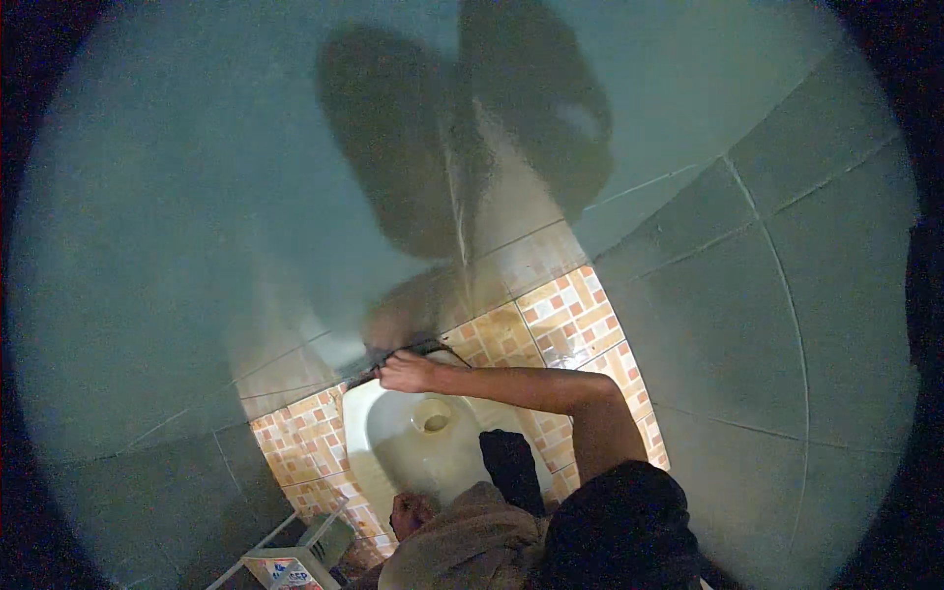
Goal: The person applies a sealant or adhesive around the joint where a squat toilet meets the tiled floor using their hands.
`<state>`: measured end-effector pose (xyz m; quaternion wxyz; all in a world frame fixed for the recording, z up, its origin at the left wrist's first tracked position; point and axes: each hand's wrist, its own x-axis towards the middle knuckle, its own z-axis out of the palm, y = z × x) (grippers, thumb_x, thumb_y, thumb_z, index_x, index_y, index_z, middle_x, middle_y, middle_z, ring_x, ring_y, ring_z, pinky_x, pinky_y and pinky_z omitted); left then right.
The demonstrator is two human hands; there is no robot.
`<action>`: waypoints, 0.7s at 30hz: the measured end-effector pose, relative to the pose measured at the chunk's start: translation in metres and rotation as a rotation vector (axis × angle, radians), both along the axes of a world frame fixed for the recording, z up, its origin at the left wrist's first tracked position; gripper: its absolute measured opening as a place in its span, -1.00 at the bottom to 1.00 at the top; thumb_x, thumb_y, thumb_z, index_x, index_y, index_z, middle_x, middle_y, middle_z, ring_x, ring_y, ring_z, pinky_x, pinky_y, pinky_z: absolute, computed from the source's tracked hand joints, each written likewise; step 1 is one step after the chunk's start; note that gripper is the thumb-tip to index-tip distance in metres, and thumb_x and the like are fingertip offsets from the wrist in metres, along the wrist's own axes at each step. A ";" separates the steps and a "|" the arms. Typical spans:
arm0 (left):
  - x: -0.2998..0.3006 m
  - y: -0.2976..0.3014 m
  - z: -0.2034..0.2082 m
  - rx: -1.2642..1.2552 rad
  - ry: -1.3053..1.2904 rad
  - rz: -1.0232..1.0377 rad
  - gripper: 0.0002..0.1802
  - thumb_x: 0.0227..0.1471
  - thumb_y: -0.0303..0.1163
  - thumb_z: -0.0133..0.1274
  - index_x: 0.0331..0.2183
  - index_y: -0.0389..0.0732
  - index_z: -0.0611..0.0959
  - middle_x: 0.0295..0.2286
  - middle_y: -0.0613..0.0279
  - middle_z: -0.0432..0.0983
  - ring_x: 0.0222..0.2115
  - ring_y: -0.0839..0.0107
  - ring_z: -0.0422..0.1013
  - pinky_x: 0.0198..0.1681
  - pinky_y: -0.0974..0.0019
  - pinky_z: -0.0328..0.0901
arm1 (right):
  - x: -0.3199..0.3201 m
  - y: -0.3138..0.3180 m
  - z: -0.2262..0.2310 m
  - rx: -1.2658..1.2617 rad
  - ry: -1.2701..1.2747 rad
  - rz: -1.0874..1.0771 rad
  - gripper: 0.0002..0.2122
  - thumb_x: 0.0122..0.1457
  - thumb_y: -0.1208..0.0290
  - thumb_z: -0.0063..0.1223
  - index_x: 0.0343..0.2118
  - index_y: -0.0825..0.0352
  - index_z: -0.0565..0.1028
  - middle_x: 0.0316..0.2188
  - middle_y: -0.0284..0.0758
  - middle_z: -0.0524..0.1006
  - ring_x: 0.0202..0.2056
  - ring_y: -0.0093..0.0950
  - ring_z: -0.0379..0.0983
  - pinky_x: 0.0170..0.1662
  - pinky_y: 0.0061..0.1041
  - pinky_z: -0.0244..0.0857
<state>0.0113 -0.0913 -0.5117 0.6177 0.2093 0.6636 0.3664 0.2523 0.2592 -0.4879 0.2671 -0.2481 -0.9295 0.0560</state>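
Note:
An off-white squat toilet pan (356, 433) is set in the tiled floor, with a round drain opening (431, 417) toward its far end. My right arm stretches across it, and my right hand (406, 374) is at the pan's far rim by the wall. Its fingers are curled in against the dark strip (433, 346) there; whatever they may hold is hidden. My left hand (411, 513) is low by the pan's near left edge, beside the brown cloth of my clothing (472, 541). Its fingers look curled too, and their contents cannot be made out.
Patterned orange and cream floor tiles (565, 310) surround the pan. Grey-green tiled walls (728, 324) stand close on either side and ahead, with shadows on the far one. A pale rack (285, 560) is at the lower left. A black shape (511, 472) lies over the pan's right side.

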 end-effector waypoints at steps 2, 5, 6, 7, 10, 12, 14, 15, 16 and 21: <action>-0.020 -0.008 -0.024 -0.108 -0.194 0.110 -0.78 0.12 -0.29 0.15 -0.25 -0.16 0.52 -0.55 0.24 0.49 -0.64 0.50 0.39 -0.60 0.39 0.30 | -0.004 -0.006 0.001 0.099 -0.042 -0.071 -0.93 0.11 0.32 -0.09 -0.37 0.10 0.43 -0.42 -0.44 0.38 -0.32 -0.45 0.36 -0.24 -0.37 0.21; -0.027 -0.009 -0.018 -0.240 -0.489 0.113 -0.79 0.12 -0.28 0.14 -0.26 -0.17 0.52 -0.54 0.23 0.50 -0.64 0.51 0.36 -0.60 0.40 0.28 | 0.013 -0.011 0.004 0.075 -0.163 -0.106 -0.95 0.09 0.30 -0.07 -0.43 0.09 0.41 -0.40 -0.45 0.37 -0.24 -0.46 0.32 -0.18 -0.36 0.20; -0.020 -0.007 -0.008 -0.273 -0.565 0.102 -0.79 0.12 -0.28 0.14 -0.27 -0.17 0.52 -0.54 0.23 0.50 -0.64 0.51 0.35 -0.60 0.40 0.27 | 0.029 -0.012 0.005 -0.051 -0.236 -0.069 -0.94 0.08 0.30 -0.07 -0.43 0.10 0.43 -0.35 -0.45 0.41 -0.17 -0.46 0.33 -0.13 -0.35 0.23; 0.027 0.011 0.036 -0.120 0.124 -0.132 -0.78 0.13 -0.26 0.14 -0.27 -0.17 0.51 -0.55 0.25 0.48 -0.64 0.51 0.36 -0.60 0.39 0.29 | 0.055 -0.016 0.004 -0.188 -0.320 -0.044 -0.92 0.07 0.30 -0.06 -0.42 0.11 0.45 -0.29 -0.45 0.45 -0.10 -0.47 0.35 -0.09 -0.34 0.26; 0.024 0.012 0.048 0.015 0.433 -0.192 -0.76 0.13 -0.25 0.15 -0.27 -0.19 0.51 -0.57 0.27 0.45 -0.64 0.52 0.35 -0.61 0.39 0.29 | 0.096 -0.007 0.037 -0.118 -0.563 -0.048 -0.84 0.05 0.36 -0.03 -0.30 0.19 0.53 -0.32 -0.41 0.56 -0.17 -0.44 0.51 -0.20 -0.34 0.41; 0.003 0.008 0.032 -0.009 0.040 -0.040 -0.75 0.13 -0.25 0.15 -0.26 -0.20 0.51 -0.58 0.29 0.44 -0.64 0.53 0.35 -0.61 0.39 0.29 | 0.111 0.001 0.077 -0.464 -0.777 -0.041 -0.79 0.04 0.38 -0.02 -0.24 0.21 0.54 -0.36 -0.40 0.59 -0.24 -0.44 0.56 -0.29 -0.35 0.45; 0.001 0.009 0.025 -0.009 -0.375 0.118 -0.75 0.13 -0.26 0.15 -0.25 -0.21 0.52 -0.58 0.30 0.43 -0.64 0.54 0.36 -0.62 0.39 0.29 | 0.135 -0.001 0.071 -0.138 -0.571 -0.023 -0.73 0.03 0.40 -0.01 -0.18 0.24 0.55 -0.47 -0.35 0.59 -0.45 -0.43 0.58 -0.47 -0.40 0.42; -0.001 0.007 0.023 -0.013 -0.510 0.173 -0.75 0.13 -0.27 0.15 -0.24 -0.22 0.52 -0.57 0.30 0.43 -0.64 0.54 0.36 -0.62 0.39 0.29 | 0.131 -0.003 0.067 -0.136 -0.571 -0.020 -0.73 0.03 0.40 -0.01 -0.18 0.24 0.55 -0.47 -0.35 0.59 -0.45 -0.43 0.58 -0.47 -0.40 0.42; 0.008 0.013 0.030 -0.010 -0.305 0.082 -0.76 0.13 -0.28 0.14 -0.24 -0.22 0.52 -0.57 0.31 0.43 -0.64 0.53 0.35 -0.62 0.39 0.28 | 0.129 -0.008 0.059 -0.047 -0.461 -0.054 -0.70 0.03 0.40 -0.02 -0.14 0.25 0.55 -0.46 -0.33 0.59 -0.50 -0.43 0.56 -0.50 -0.41 0.40; 0.026 0.033 0.071 -0.084 0.253 -0.185 -0.77 0.15 -0.30 0.13 -0.23 -0.22 0.52 -0.57 0.31 0.43 -0.65 0.52 0.35 -0.63 0.39 0.28 | 0.049 -0.012 0.040 0.133 -0.084 -0.142 -0.63 0.07 0.41 -0.06 -0.02 0.27 0.50 -0.40 -0.33 0.57 -0.59 -0.44 0.51 -0.58 -0.41 0.29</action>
